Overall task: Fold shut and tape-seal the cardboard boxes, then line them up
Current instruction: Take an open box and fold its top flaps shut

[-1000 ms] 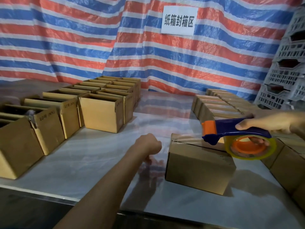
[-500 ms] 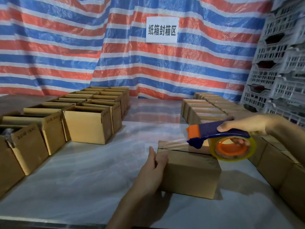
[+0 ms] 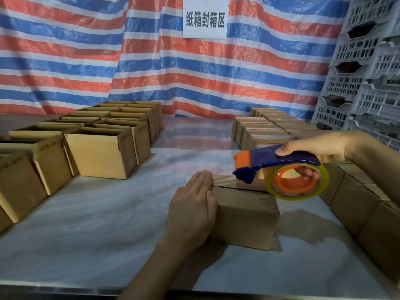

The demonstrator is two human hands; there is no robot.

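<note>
A closed box (image 3: 244,217) is set on the table (image 3: 108,224), the left hand (image 3: 192,208) laid against its left end, the tape dispenser (image 3: 270,161) held over its top in the right hand (image 3: 311,147). Open boxes (image 3: 101,154) are ranged at left, sealed boxes (image 3: 270,131) at right, crates (image 3: 363,72) stacked behind those.

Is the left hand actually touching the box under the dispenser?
Touching. The head view shows the left hand laid flat against the left end of the box, fingertips at its top edge.

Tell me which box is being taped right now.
The lone box in mid-table: the left hand presses flat on its end and the right hand holds the tape dispenser over its seam. The left boxes stand open; the right rows are shut.
</note>
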